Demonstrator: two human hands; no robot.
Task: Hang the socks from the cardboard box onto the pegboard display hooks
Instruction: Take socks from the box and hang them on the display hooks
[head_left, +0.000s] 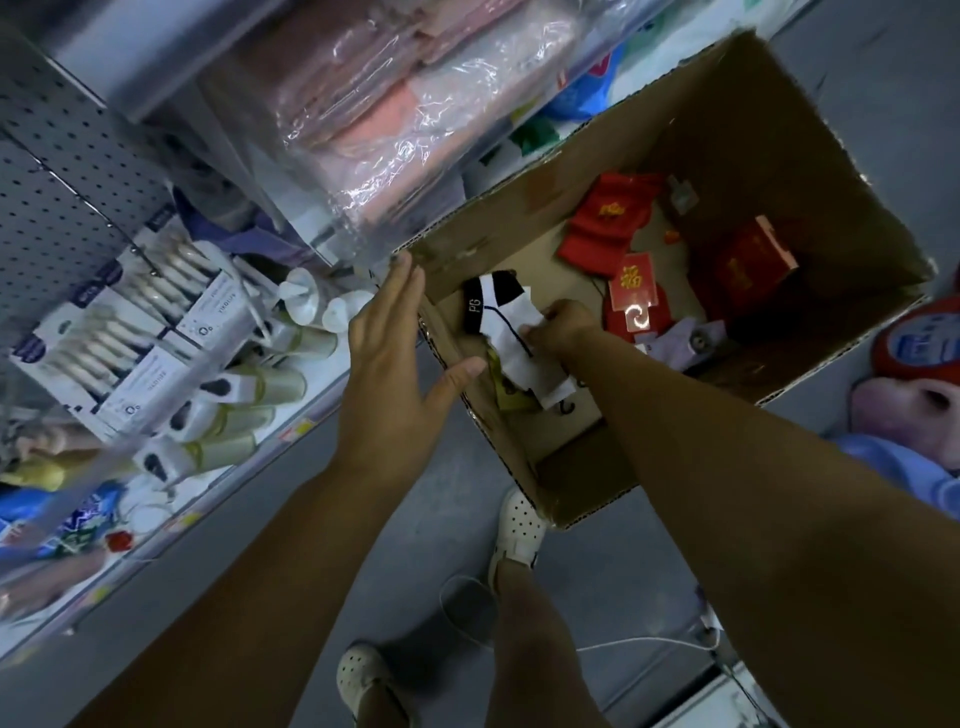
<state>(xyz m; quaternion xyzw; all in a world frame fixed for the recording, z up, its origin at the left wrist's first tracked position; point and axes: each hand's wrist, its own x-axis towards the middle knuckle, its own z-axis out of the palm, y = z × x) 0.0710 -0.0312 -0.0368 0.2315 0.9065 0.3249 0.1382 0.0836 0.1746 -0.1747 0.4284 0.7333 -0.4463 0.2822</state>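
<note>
Beside a shop shelf, a person bends over an open cardboard box (753, 119) standing on the grey floor (441, 467), at 2 o'clock in the head view. Their right hand (563, 327) reaches down inside the box, fingers curled and pinching a white sock (498, 312) with a black cuff lettered "PG". The sock lies by the box's left inner wall, at 10 o'clock from that hand.

The left hand (387, 364), on the sock's 9 o'clock side, is spread wide and flat with straight fingers, holding nothing. It sits over the box's left rim with its thumb pointing toward the sock; whether it touches the cardboard cannot be told.

Deeper in the box, at 1 o'clock from the right hand, lie red socks (605, 223) with gold marks. A glossy red packet (634, 291) sits between them and the hand.

A grey perforated pegboard (52, 197) fills the frame's 10 o'clock corner, well apart from the box. Below it, at 9 o'clock, white cartons (104, 332) and pale bottles (270, 387) with white caps lie on the shelf. Plastic-wrapped pink bundles (374, 119) are stacked at 12 o'clock, just beside the box's far-left wall.

At 6 o'clock, white perforated clogs (517, 525) show on the person's feet, one just beside the box's near corner. A thin white cable (649, 644) trails over the floor at 5 o'clock.
</note>
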